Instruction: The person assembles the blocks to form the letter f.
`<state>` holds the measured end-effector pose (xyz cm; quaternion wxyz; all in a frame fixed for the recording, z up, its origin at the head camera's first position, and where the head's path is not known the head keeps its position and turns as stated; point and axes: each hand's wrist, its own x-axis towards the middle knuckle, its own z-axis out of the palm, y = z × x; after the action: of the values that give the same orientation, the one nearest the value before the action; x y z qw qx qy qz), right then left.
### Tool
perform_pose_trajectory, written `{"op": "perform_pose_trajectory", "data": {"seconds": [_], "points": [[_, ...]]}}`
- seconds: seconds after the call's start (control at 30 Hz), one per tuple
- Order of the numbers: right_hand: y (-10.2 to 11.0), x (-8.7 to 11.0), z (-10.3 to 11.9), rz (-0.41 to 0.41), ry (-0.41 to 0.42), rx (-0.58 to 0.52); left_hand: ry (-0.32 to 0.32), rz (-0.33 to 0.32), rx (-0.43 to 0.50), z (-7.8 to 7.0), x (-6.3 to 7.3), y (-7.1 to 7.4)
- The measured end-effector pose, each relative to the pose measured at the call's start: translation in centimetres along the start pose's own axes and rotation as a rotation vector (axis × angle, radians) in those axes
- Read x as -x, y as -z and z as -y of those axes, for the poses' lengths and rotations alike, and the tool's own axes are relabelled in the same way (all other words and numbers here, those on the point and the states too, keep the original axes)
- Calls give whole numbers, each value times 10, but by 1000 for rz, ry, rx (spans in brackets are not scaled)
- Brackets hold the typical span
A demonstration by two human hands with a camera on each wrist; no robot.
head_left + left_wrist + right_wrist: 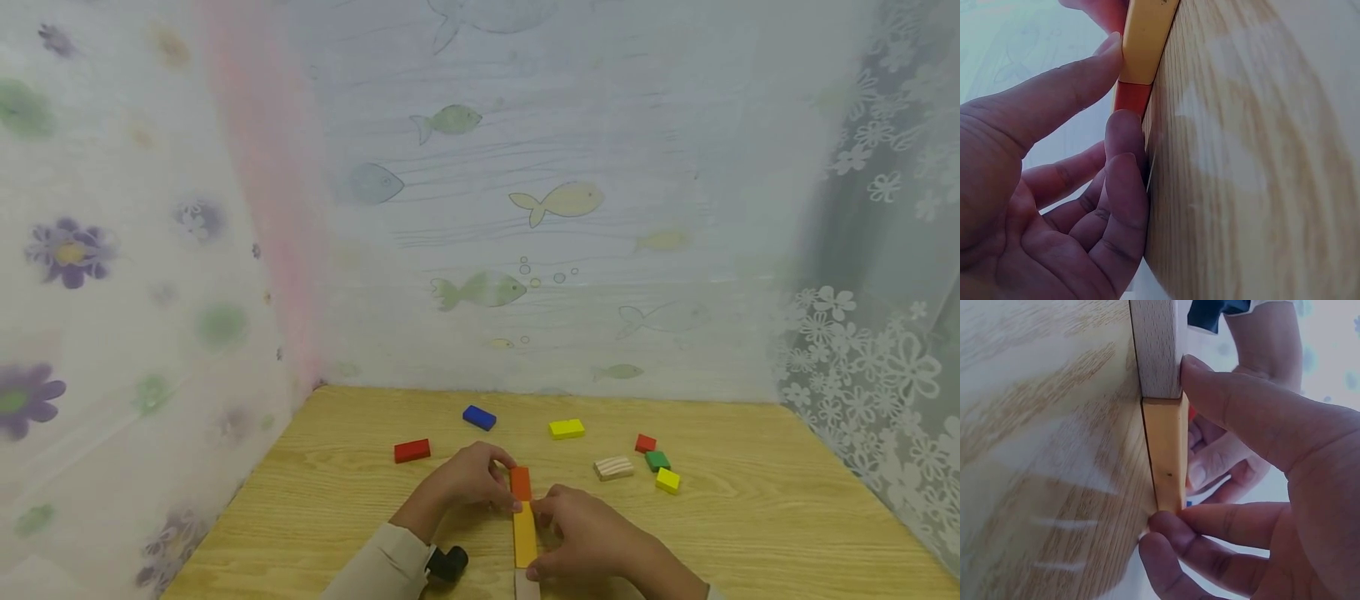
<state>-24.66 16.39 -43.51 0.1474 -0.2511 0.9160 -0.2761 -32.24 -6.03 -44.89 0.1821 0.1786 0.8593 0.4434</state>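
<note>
An orange-red block (520,482), a yellow-orange block (524,537) and a plain wooden block (527,586) lie end to end in a straight row on the table. My left hand (471,479) holds the orange-red block, fingers at its far end and thumb by its joint with the yellow-orange one. From the right, my right hand (588,533) grips the yellow-orange block (1166,456) along its length. Its thumb touches the plain wooden block (1160,350) close to the joint, and its fingertips reach the other end. The near end of the row is cut off in the head view.
Beyond the hands lie a red block (412,451), a blue block (479,417) and a yellow block (566,429). Rightward are a striped wooden block (613,468) and small red (646,443), green (657,461) and yellow cubes (667,481). Patterned curtains (480,208) border the wood-grain table (750,500).
</note>
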Motion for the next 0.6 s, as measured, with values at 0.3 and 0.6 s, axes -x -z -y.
{"op": "perform_pose_trajectory", "data": {"seconds": [0.3, 0.6], "points": [[-1, 0, 2, -2, -16, 3, -3, 13, -7, 3, -3, 1], [0, 2, 5, -8, -23, 45, 5, 1, -25, 2, -2, 0]]}}
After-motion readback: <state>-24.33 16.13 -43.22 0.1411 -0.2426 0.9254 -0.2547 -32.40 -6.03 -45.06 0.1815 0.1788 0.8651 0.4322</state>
